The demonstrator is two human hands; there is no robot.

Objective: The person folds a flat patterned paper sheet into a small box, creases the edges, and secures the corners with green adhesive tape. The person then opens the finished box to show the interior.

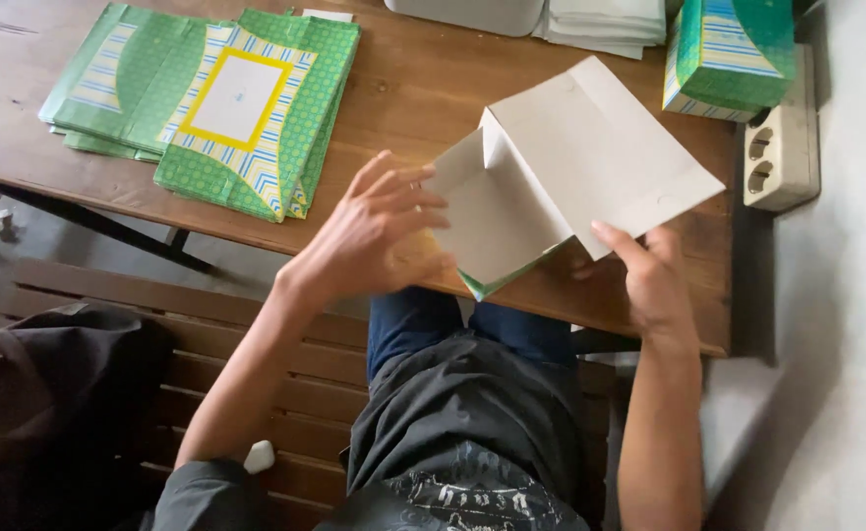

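You are sitting at a brown wooden counter point(423, 88) that is filling the upper part of the view, with a slatted wooden bench point(285, 364) running beneath you. To your left on the counter, a stack of flat green box blanks point(207, 98) is lying fanned out, printed side up (yellow-framed white panel in the middle). At the counter's far right, a finished green box point(733, 49) is standing beside a white socket strip point(782, 147), and a pile of pale sheets point(605, 25) is lying along the far edge.

Between your hands you are holding a partly folded box blank point(561, 167), grey inner side up, over the counter's near edge. Its long axis is running diagonally from the lower left near your lap to the upper right; the open flap is pointing toward the finished box, and a green printed corner is peeking out at the bottom.

Your left hand point(379, 236) is gripping the blank's left panel, fingers spread over its edge. Your right hand point(649, 275) is pinching the lower right side, thumb on top. Nothing is lying between the blank and the counter items around it.
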